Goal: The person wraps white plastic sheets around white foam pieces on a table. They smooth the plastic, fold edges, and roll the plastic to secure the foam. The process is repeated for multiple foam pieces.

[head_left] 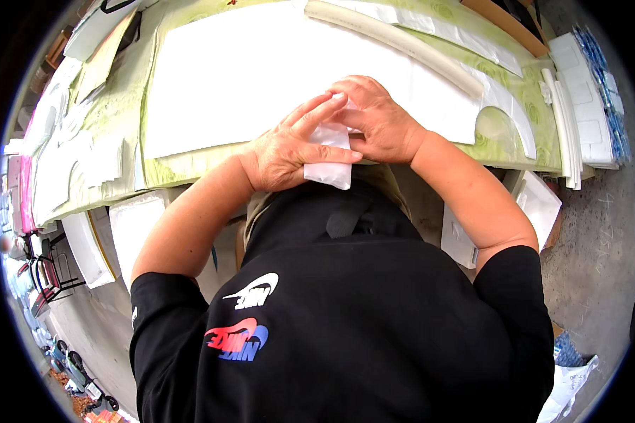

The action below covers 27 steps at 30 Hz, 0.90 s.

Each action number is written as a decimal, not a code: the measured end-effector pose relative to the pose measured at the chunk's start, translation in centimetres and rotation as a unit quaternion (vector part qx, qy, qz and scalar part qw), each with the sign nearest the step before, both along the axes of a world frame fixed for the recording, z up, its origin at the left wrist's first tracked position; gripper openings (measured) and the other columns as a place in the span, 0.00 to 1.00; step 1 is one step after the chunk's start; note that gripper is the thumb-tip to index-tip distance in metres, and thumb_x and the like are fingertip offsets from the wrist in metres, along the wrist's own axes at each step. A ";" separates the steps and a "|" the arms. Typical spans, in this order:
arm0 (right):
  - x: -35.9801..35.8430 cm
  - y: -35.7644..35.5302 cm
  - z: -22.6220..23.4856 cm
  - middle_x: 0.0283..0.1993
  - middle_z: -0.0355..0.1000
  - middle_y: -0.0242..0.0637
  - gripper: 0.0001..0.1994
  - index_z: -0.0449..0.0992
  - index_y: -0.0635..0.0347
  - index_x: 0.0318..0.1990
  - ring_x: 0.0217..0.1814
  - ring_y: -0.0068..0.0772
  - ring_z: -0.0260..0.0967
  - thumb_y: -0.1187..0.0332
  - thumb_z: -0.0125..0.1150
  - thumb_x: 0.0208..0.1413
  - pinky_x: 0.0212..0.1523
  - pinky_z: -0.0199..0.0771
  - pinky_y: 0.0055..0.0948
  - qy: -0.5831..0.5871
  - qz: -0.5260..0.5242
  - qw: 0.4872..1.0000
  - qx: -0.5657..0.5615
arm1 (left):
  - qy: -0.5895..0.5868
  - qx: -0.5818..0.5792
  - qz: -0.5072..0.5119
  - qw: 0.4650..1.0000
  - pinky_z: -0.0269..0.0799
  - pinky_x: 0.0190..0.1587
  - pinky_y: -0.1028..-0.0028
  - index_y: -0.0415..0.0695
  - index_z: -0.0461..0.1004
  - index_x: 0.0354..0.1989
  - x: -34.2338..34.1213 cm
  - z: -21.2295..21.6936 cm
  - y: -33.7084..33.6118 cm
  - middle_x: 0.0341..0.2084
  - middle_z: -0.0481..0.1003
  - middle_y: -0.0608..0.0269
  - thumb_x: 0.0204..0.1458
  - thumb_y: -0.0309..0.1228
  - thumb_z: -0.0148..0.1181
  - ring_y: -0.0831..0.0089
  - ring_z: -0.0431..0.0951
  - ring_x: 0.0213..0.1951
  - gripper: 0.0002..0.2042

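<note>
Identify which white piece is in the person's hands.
The small piece, held between left hand and right hand; the large sheet and far strip lie spread on the table.

1. There's the brown cardboard box [504,27] at the far right corner of the green-patterned worktop [130,88].
2. Slim off-white rolls [562,134] run along the right edge!
3. White paper-like sheets [104,166] crowd the left.
4. Below the near edge, a pale, straight-sided box [135,222].
</note>
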State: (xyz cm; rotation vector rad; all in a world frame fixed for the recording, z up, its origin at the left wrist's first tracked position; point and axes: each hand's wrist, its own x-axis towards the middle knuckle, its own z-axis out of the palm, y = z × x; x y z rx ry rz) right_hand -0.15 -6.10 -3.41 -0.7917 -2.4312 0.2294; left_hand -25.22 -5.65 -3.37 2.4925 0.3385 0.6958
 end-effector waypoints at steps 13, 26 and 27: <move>-0.4 -0.1 -0.3 0.53 0.76 0.32 0.07 0.80 0.51 0.36 0.62 0.43 0.68 0.69 0.68 0.48 0.66 0.65 0.45 -0.002 -0.042 0.998 -0.045 | 0.066 0.042 0.248 0.966 0.60 0.69 0.46 0.45 0.61 0.69 1.2 0.4 -1.8 0.57 0.74 0.56 0.44 0.39 0.73 0.56 0.71 0.63 0.42; -2.5 1.2 0.1 0.30 0.79 0.41 0.10 0.76 0.59 0.32 0.37 0.48 0.74 0.62 0.64 0.58 0.39 0.74 0.43 0.163 -0.270 0.913 -0.261 | 0.010 -0.093 0.339 0.936 0.69 0.56 0.59 0.37 0.62 0.65 1.5 -0.9 0.6 0.36 0.83 0.59 0.56 0.30 0.65 0.55 0.81 0.43 0.29; -2.7 1.3 0.2 0.31 0.79 0.42 0.11 0.76 0.60 0.31 0.37 0.48 0.75 0.62 0.63 0.58 0.39 0.74 0.44 0.164 -0.286 0.900 -0.284 | 0.020 -0.098 0.353 0.930 0.69 0.55 0.60 0.37 0.62 0.65 1.7 -0.7 1.0 0.34 0.83 0.61 0.57 0.29 0.63 0.56 0.81 0.41 0.28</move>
